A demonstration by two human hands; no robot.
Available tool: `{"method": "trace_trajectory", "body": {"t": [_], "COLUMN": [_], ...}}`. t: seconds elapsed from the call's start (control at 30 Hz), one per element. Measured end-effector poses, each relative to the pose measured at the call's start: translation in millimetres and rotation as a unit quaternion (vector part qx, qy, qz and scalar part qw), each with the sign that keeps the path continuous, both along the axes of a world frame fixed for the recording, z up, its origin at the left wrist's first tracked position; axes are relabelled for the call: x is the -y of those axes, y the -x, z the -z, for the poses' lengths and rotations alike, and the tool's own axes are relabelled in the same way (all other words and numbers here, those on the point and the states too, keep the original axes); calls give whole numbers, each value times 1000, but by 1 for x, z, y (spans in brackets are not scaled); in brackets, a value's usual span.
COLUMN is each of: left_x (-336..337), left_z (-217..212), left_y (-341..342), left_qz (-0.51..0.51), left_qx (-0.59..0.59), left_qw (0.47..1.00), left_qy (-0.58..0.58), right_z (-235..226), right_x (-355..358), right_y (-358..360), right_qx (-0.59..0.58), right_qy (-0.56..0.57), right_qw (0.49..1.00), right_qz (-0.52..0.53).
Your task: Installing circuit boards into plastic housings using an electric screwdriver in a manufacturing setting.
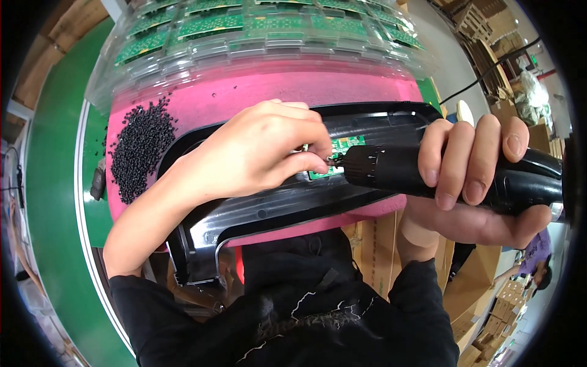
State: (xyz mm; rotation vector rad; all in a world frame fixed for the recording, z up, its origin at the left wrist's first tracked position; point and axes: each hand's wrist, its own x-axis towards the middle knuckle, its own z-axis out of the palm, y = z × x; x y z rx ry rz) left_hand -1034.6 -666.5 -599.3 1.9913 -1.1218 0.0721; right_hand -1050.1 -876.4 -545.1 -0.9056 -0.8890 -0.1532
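A black electric screwdriver [391, 166] lies level in my right hand [474, 162], whose fingers wrap over its body while the thumb supports it below. The driver's nose points left, toward the pinched thumb and fingers of my left hand [269, 147]. Something small and dark sits between those fingertips and the nose; I cannot make out what it is. Both hands are over a long black plastic housing [269, 214] with a curved rim. Inside it is a green circuit board [351, 144], partly covered by my left fingers and the driver.
A heap of small black screws [143, 147] is on the pink mat [244, 85] at the left. Clear plastic trays [257, 52] of green circuit boards are stacked at the far side. A black cable [489, 72] hangs at the right; cardboard boxes [477, 284] and another person [538, 260] are beyond.
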Motion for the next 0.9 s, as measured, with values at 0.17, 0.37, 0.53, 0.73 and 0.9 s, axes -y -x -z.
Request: {"method": "trace_trajectory", "body": {"t": [0.17, 0.37, 0.53, 0.73, 0.9], "left_x": [6, 2, 3, 3, 3], "left_z": [-9, -2, -3, -4, -4], "left_y": [4, 2, 1, 1, 0], "left_qz": [0, -82, -77, -81, -82], "left_qx": [-103, 34, 36, 38, 33], "left_qw": [994, 990, 988, 983, 982], "left_qy": [21, -112, -129, -159, -167], "right_z": [-2, 19, 31, 37, 38], "right_x": [19, 35, 36, 36, 32], "right_y": [-2, -15, -24, -32, -35], "right_qx": [-15, -105, -104, -97, -100], "right_qy": [16, 88, 132, 146, 153], "right_qw": [1000, 987, 977, 980, 980], "right_qz": [-5, 81, 132, 95, 76]}}
